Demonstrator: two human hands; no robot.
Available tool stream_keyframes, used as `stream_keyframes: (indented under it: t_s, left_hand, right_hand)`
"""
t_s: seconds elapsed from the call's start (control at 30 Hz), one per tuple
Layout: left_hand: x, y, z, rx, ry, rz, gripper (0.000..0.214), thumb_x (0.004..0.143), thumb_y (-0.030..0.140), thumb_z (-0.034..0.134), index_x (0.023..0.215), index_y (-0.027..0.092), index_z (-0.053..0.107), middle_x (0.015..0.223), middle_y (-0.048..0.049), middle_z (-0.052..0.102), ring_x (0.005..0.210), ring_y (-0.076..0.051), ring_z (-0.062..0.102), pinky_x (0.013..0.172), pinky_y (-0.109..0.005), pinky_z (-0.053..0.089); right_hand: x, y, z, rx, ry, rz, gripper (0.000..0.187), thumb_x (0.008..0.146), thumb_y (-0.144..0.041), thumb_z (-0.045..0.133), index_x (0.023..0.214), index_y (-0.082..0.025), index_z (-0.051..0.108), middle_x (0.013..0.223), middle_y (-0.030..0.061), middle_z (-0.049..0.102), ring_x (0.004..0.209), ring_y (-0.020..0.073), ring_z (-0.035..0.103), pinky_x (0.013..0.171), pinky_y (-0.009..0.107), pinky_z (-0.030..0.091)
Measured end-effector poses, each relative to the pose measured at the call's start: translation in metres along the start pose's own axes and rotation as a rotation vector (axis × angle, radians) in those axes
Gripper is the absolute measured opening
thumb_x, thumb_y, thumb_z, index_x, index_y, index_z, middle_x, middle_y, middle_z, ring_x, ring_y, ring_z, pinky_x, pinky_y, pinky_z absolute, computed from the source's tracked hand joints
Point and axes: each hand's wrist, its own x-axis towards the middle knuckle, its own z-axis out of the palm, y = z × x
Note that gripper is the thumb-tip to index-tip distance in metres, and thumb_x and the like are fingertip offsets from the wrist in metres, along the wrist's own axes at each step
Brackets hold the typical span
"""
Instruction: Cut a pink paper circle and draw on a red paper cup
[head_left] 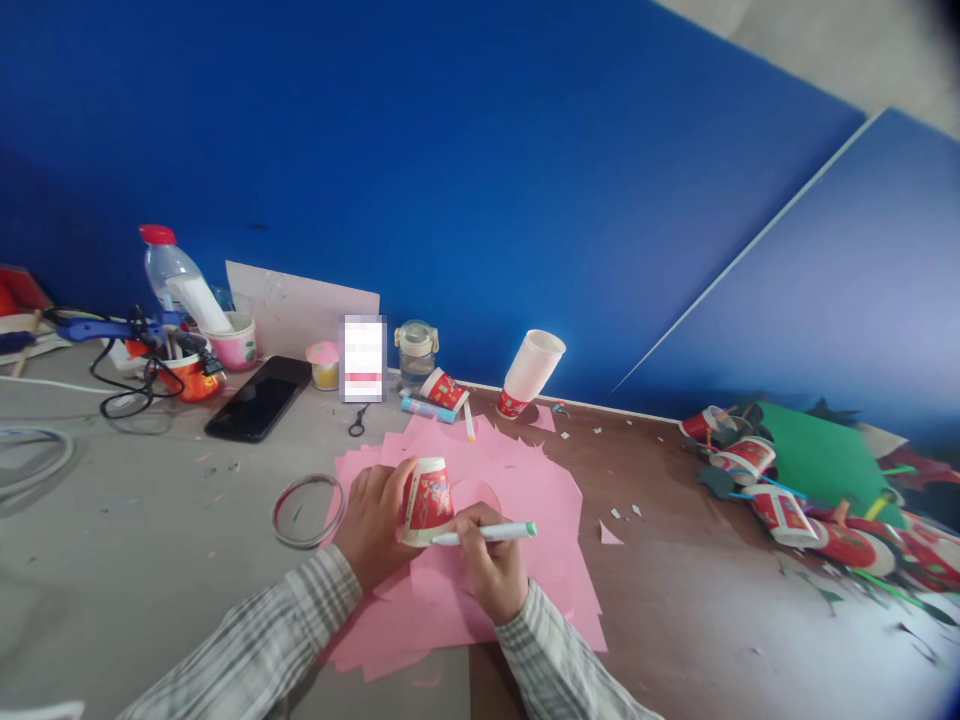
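Note:
My left hand (pixel 373 522) is wrapped round a red-and-white paper cup (pixel 427 500) standing upside down on a stack of pink paper (pixel 547 510). My right hand (pixel 491 565) grips a white marker with a green cap (pixel 487 533), its tip against the cup's rim at the paper. Both hands rest on the pink sheets near the table's front middle. Plaid sleeves cover both forearms.
A roll of clear tape (pixel 307 510), scissors (pixel 358 420), a black phone (pixel 259 398), a glue gun (pixel 105 328), a bottle (pixel 176 280), a jar (pixel 416 350) and stacked white cups (pixel 532 370) lie behind. Decorated cups and green paper (pixel 817 460) crowd the right. Blue wall (pixel 480 180) behind.

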Motion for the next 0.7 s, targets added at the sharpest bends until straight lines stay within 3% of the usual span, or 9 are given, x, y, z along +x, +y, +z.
stream_keyframes:
  t_s: [0.27, 0.7]
  left_hand:
    - [0.0002, -0.0003, 0.0005, 0.009, -0.001, -0.008, 0.085, 0.051, 0.062, 0.062, 0.119, 0.02, 0.034, 0.087, -0.0056, 0.053, 0.082, -0.025, 0.051, 0.077, -0.043, 0.045]
    - [0.0, -0.0011, 0.0009, 0.012, 0.004, -0.001, 0.085, 0.051, 0.062, 0.061, 0.12, 0.02, 0.033, 0.087, -0.0056, 0.053, 0.081, -0.025, 0.051, 0.075, -0.043, 0.046]
  right_hand:
    - [0.0008, 0.0062, -0.0016, 0.027, 0.064, 0.005, 0.019, 0.077, -0.025, 0.049, 0.063, -0.018, 0.06, 0.047, -0.0044, 0.048, 0.041, 0.0129, 0.043, 0.041, 0.022, 0.036]
    - [0.002, 0.0057, -0.0015, -0.021, 0.032, 0.016, 0.017, 0.074, -0.022, 0.05, 0.059, -0.018, 0.058, 0.048, -0.003, 0.051, 0.042, 0.0139, 0.045, 0.041, 0.022, 0.035]
